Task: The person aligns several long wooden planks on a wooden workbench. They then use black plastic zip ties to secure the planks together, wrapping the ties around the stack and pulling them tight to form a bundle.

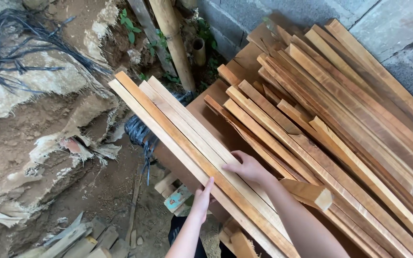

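A bundle of long pale and orange wooden slats (pixel 178 129) runs diagonally from upper left to lower right. My left hand (pixel 201 200) lies with flat fingers against the bundle's lower edge. My right hand (pixel 247 167) rests on top of the same slats, fingers curled over them. A larger stack of brown wooden slats (pixel 340 110) leans to the right, against a grey block wall (pixel 397 33).
An earth bank with torn sacking (pixel 39 119) and black cables (pixel 15 48) rises at the left. A bamboo pole (pixel 175 43) stands at the top. Wood offcuts (pixel 82 241) lie on the dirt floor, and a short wood block (pixel 311 193) sits by my right forearm.
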